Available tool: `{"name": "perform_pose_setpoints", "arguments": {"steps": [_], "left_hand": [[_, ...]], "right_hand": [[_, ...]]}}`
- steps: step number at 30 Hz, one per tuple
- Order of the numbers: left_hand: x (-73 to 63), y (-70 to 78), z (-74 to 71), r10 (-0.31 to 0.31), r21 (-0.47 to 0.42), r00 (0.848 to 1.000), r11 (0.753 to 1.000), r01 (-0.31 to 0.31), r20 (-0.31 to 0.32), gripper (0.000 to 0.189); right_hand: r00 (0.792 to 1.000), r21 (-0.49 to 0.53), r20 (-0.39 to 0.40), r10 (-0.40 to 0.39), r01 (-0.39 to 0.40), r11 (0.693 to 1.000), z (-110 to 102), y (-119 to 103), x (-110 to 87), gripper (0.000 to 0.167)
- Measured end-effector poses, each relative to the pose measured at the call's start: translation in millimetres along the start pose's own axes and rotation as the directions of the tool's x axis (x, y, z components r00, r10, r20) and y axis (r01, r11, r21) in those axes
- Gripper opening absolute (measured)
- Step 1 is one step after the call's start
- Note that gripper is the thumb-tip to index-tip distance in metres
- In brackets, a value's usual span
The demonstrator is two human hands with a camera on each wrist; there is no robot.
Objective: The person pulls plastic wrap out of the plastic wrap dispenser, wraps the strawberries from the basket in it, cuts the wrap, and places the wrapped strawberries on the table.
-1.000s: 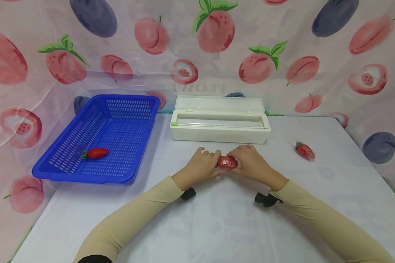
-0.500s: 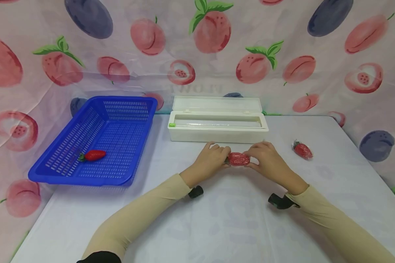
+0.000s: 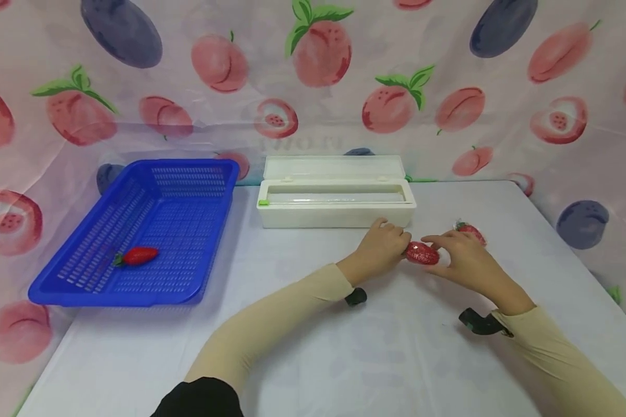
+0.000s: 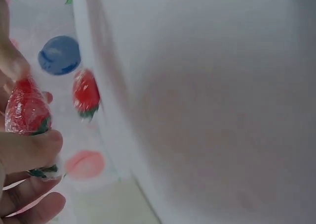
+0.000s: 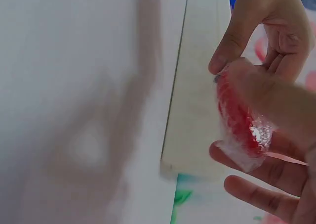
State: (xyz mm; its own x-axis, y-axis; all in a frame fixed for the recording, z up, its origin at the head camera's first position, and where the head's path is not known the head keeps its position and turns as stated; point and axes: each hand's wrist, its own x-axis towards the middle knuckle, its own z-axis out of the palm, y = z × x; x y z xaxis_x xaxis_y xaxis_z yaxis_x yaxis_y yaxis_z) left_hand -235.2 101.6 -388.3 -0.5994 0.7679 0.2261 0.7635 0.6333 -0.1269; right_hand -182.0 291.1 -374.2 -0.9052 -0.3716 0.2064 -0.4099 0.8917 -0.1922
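A red strawberry (image 3: pixel 422 253) wrapped in clear film is held between both hands over the white table. My left hand (image 3: pixel 379 249) pinches its leafy end; in the left wrist view the thumb (image 4: pixel 34 149) lies across the green leaves. My right hand (image 3: pixel 470 265) holds the other end between thumb and fingers. Shiny film stands out past the fruit (image 5: pixel 242 115) in the right wrist view. Just behind the right hand lies a second wrapped strawberry (image 3: pixel 471 232), partly hidden by it.
A white cling film box (image 3: pixel 336 216) stands at the back with its lid up and a film roll (image 3: pixel 339 197) inside. To the left, a blue plastic basket (image 3: pixel 120 298) contains an unwrapped strawberry (image 3: pixel 139 255). A fruit-print cloth (image 3: pixel 214 127) hangs behind the table.
Both hands have moved to the right with the wrapped strawberry, closer to the second one on the table. The camera view has turned slightly right.
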Motion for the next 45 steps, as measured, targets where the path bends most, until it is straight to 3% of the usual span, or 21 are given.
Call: {"name": "perform_pose_setpoints", "arguments": {"steps": [5,9,13,17,22,30,34,38,42,45], "left_hand": [[28.2,18.2,13.9,0.036,0.046,0.999,0.998,-0.037,0.028,0.027],[49.0,31.8,20.4,0.071,0.049,0.989,0.996,-0.078,0.131,0.032],[64.7,47.3,22.0,0.108,-0.040,0.952,0.994,-0.101,0.288,0.052],[75.0,64.6,22.7,0.108,-0.134,0.906,0.989,-0.058,0.410,0.071],[85.4,84.4,26.3,0.086,-0.090,0.890,0.995,-0.051,0.447,0.078],[90.8,101.5,30.6,0.075,-0.049,0.869,0.997,-0.058,0.489,0.082],[91.7,103.3,31.3,0.075,-0.059,0.868,0.997,-0.053,0.491,0.084],[90.3,102.9,32.7,0.080,-0.078,0.874,0.996,-0.048,0.479,0.086],[88.9,100.0,34.3,0.078,-0.092,0.884,0.995,-0.040,0.461,0.088],[87.1,94.8,33.6,0.077,-0.073,0.905,0.996,-0.051,0.418,0.089]], "right_hand": [[0.998,-0.027,-0.004,0.067,-0.067,0.997,-0.1,23.4,-10.8,0.042],[0.988,-0.038,0.034,0.153,-0.152,0.988,-0.2,43.5,-17.9,0.046],[0.964,-0.018,0.126,0.233,-0.233,0.972,-5.3,67.5,-26.0,0.052],[0.935,0.016,0.200,0.293,-0.302,0.953,-12.6,93.0,-34.2,0.053],[0.909,0.026,0.239,0.342,-0.358,0.933,-16.8,114.2,-40.8,0.053],[0.904,-0.042,0.221,0.367,-0.367,0.929,-11.6,133.6,-45.7,0.053],[0.884,-0.051,0.245,0.399,-0.399,0.915,-8.1,134.7,-45.9,0.055],[0.878,-0.083,0.234,0.418,-0.411,0.908,-7.8,132.3,-48.2,0.061],[0.885,-0.095,0.209,0.416,-0.405,0.909,-10.1,127.1,-49.8,0.073],[0.902,-0.080,0.182,0.392,-0.384,0.920,-12.1,121.9,-49.5,0.081]]}}
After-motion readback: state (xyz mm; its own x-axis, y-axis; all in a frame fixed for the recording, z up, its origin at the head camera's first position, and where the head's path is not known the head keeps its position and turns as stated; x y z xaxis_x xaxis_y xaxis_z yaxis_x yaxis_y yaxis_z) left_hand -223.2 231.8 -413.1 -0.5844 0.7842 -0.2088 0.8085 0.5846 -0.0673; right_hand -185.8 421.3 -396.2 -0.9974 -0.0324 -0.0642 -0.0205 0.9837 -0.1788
